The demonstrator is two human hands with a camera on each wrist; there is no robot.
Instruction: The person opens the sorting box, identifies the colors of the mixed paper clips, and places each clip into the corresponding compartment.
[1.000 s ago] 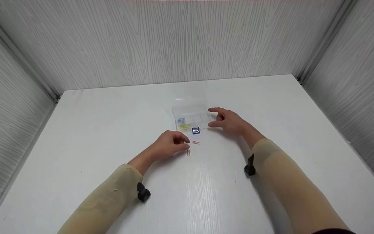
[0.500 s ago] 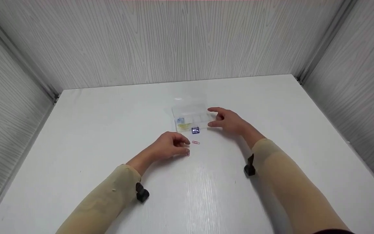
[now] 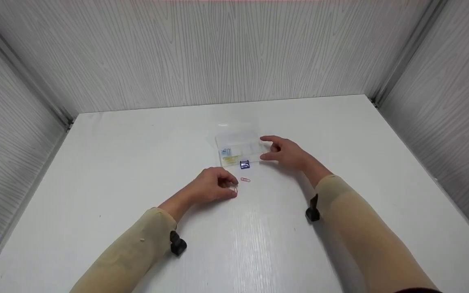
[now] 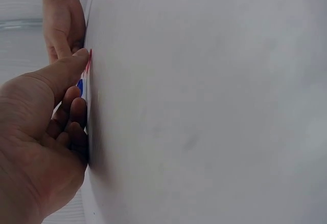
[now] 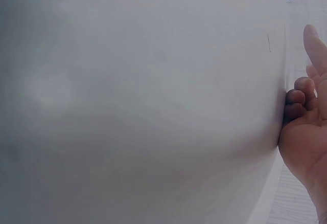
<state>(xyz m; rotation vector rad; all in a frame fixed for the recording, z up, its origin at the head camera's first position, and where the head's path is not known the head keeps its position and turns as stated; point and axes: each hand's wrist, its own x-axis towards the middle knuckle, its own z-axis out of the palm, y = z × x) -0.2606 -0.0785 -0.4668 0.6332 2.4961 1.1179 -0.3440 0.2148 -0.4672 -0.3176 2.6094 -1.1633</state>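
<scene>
In the head view a clear compartment box lies with its transparent lid raised at the back. Blue paper clips and yellow clips fill left compartments. My right hand holds the box's right end, thumb in front and index finger behind. Nearer me, my left hand has thumb and index finger either side of a red paper clip; a gap shows between the fingertips. The left wrist view shows the thumb touching red wire. Another red paper clip lies beside it.
A small dark blue square piece sits at the box's front edge. White table surrounds everything, with a wood-grain panel behind it and others at both sides.
My left thumb has moved over the nearer red paper clip and then toward me, widening its gap from the index finger. The right hand and box have hardly moved.
</scene>
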